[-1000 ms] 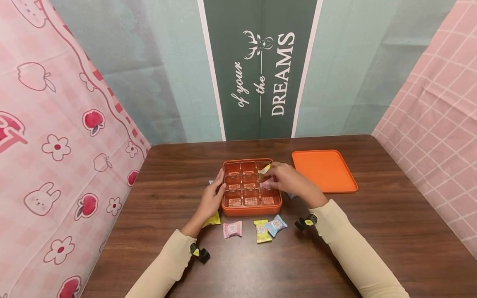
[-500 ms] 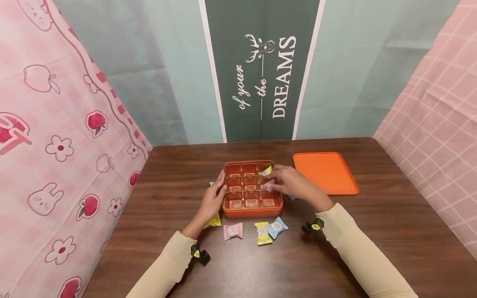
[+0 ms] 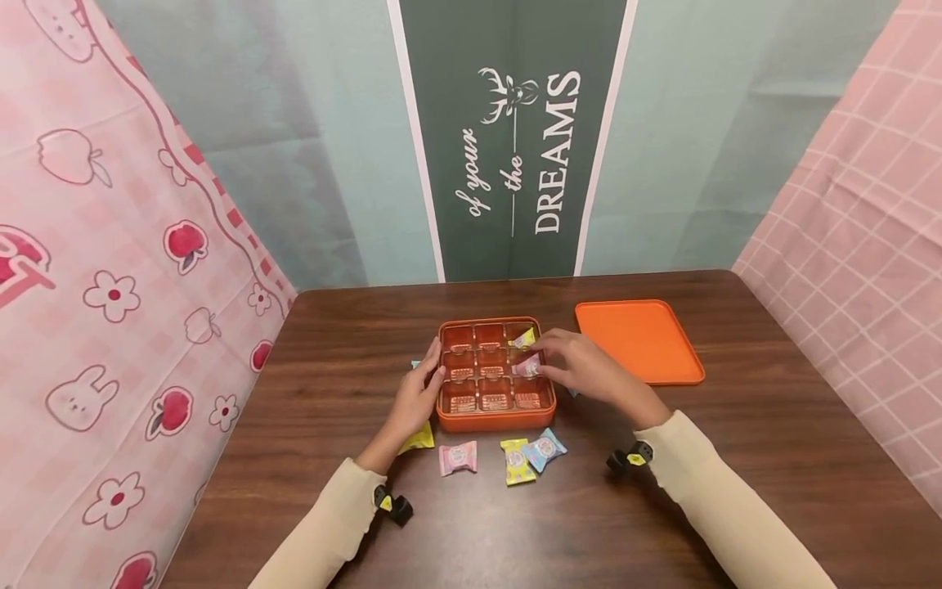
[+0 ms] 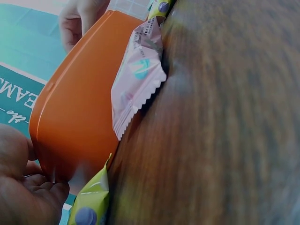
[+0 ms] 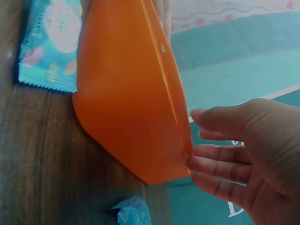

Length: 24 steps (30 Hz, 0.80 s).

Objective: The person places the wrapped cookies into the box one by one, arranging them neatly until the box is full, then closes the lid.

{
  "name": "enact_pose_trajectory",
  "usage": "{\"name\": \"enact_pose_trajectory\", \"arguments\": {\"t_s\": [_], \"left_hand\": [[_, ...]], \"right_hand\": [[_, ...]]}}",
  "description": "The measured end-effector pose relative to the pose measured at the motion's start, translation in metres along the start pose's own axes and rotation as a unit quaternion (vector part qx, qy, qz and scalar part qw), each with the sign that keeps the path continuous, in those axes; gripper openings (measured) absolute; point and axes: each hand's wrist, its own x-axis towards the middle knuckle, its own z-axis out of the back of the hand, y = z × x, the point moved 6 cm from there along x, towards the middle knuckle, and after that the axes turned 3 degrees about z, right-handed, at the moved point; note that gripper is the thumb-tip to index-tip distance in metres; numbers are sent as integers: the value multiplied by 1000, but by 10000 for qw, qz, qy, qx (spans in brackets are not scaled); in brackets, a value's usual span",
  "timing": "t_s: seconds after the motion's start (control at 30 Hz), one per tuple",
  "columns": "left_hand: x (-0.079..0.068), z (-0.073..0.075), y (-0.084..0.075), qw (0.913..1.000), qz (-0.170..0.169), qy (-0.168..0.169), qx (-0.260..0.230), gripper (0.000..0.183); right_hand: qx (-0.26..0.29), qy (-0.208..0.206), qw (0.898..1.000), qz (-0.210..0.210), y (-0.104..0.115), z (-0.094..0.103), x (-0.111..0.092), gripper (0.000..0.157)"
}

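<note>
An orange box with a clear divided insert sits mid-table. My left hand rests along its left side; the fingers touch the outer wall near a corner. My right hand is over the right rim, thumb and fingers apart, with the fingertips beside a pink wrapped candy in the middle right compartment. Behind that one, a yellow wrapped candy lies in the back right compartment. In the right wrist view, nothing shows between the thumb and fingers.
In front of the box lie a pink candy, a yellow candy and a blue candy. Another yellow candy is partly under the left arm. The orange lid lies at the back right. Fabric hangs around the table.
My right hand has drawn slightly right and its fingers have spread off the pink candy, which now shows more fully in its compartment. The left hand has stayed at the box.
</note>
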Motion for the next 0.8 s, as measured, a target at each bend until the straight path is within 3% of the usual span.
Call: {"name": "enact_pose_trajectory", "arguments": {"t_s": [0.47, 0.8], "left_hand": [[0, 1, 0, 10000, -47, 25, 55, 49], [-1, -1, 0, 10000, -60, 22, 2, 50]], "right_hand": [[-178, -430, 9989, -17, -11, 15, -31, 49], [-192, -512, 9983, 188, -18, 12, -57, 55]]}}
